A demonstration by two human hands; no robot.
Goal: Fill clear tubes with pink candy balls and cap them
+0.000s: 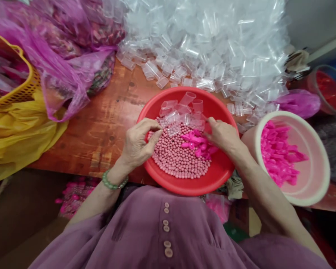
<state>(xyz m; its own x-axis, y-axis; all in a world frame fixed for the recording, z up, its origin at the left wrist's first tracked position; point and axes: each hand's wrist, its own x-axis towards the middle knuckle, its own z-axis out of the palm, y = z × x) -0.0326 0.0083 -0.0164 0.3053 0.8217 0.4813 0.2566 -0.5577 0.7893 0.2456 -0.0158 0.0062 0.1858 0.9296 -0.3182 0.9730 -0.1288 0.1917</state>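
Left hand [138,144] and right hand [222,134], fingertips pinched

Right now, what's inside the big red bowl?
The red bowl holds small pink balls, bright pink plastic pieces and clear little cups. Both hands, left hand and right hand, cover some of it.

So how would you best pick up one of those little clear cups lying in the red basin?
Probably pinch the clear cup at the far rim of the red basin across its side walls, coming from above. It lies tipped on its side atop the others, clear of the pink beads, so both walls are exposed.
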